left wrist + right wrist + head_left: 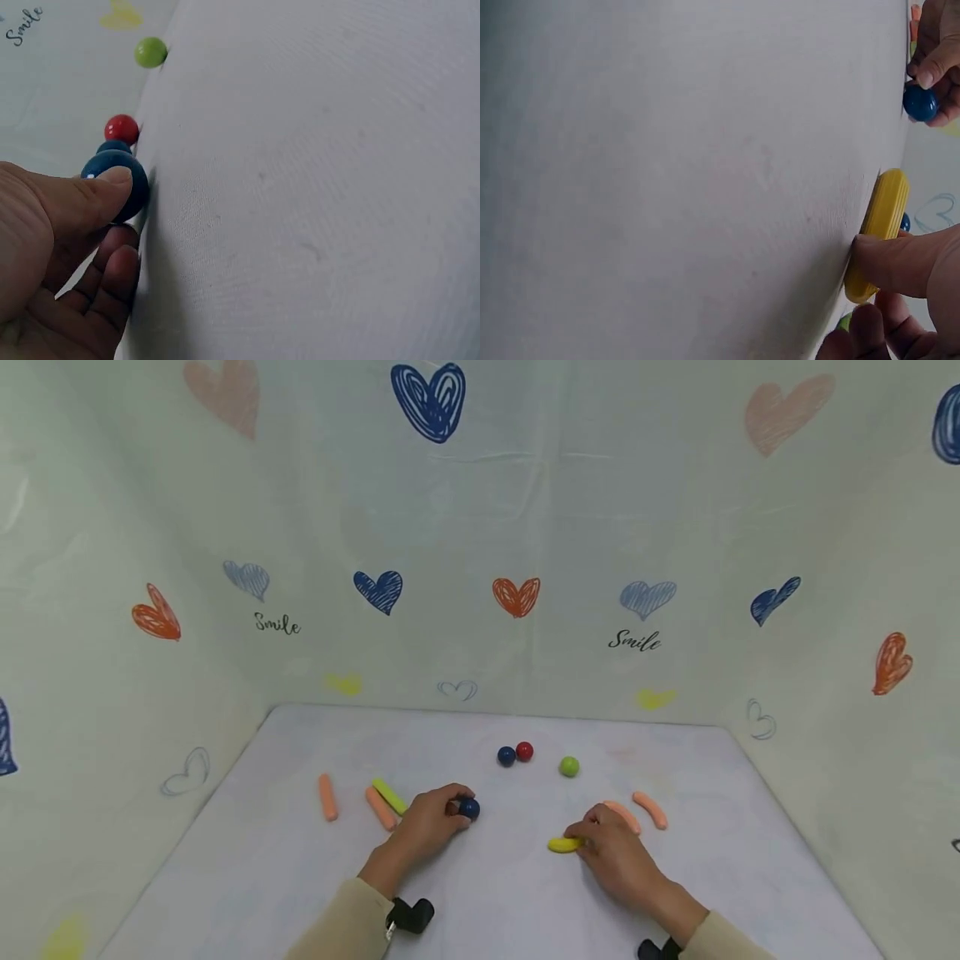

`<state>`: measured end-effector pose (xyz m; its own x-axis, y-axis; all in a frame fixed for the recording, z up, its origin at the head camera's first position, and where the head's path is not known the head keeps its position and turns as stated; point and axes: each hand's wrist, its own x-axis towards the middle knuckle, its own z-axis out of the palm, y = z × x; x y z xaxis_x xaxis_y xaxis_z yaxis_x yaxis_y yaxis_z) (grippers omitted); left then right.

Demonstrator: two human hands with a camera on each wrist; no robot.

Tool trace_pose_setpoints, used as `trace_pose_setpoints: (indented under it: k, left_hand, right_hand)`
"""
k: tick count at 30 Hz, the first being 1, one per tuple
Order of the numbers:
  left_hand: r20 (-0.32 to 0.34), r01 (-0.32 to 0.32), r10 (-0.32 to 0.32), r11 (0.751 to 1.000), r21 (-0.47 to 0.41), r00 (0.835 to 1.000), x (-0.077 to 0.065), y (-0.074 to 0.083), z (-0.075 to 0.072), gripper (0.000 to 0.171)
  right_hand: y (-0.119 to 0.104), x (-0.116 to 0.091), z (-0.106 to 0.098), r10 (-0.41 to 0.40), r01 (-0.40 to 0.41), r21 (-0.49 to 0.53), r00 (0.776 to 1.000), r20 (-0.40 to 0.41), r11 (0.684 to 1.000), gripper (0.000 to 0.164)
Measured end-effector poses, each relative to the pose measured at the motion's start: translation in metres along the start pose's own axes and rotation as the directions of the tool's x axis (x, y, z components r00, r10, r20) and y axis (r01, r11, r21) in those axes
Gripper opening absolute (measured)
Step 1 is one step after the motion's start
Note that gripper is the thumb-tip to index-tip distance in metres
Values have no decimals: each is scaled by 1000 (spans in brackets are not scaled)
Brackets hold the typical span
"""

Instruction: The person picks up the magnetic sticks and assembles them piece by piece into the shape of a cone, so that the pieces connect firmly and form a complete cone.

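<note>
My left hand point(431, 822) pinches a dark blue ball point(469, 809) between thumb and fingers, close over the white table; in the left wrist view the thumb lies across the ball point(135, 191). To the right, my right hand point(615, 856) pinches a short yellow stick point(564, 845) with rounded ends. The right wrist view shows fine ridges along the yellow stick point(889, 199) and the thumb pressed on its near part. Behind the right hand lie two curved orange-pink sticks, one partly hidden point(624, 816) and one in full view point(650, 810).
Farther back sit a second blue ball point(506, 757), a red ball point(524, 751) beside it and a green ball point(570, 767). Left of the left hand lie two orange-pink sticks point(327, 797) and a yellow-green stick point(389, 796). A heart-printed sheet point(585, 527) rises behind the table point(495, 902).
</note>
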<state>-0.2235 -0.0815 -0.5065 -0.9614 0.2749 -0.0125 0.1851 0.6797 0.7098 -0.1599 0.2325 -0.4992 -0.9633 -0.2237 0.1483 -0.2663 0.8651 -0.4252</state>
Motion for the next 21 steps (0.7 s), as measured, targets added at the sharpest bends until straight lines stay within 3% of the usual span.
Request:
trace_pose_setpoints:
  k: [4, 8, 12, 18, 21]
  left_hand:
    - [21, -15, 16, 999, -32, 1000, -1, 0, 4, 37]
    - [-11, -26, 26, 1000, -4, 1000, 0, -1, 11, 39]
    - [-36, -14, 15, 1000, 21, 999, -3, -1, 10, 34]
    - [9, -1, 1, 1000, -21, 1000, -8, -1, 3, 33]
    - [36, -12, 14, 999, -42, 999, -9, -2, 2, 33]
  right_hand:
    - [0, 1, 1, 58, -58, 26, 998, 12, 998, 37]
    - [0, 0, 3, 131, -133, 78, 991, 28, 988, 28]
    - [-5, 5, 7, 172, -174, 118, 985, 31, 978, 34]
    - [-10, 15, 9, 89, -97, 151, 994, 60, 984, 18]
    - [-12, 19, 10, 66, -81, 185, 994, 83, 979, 29]
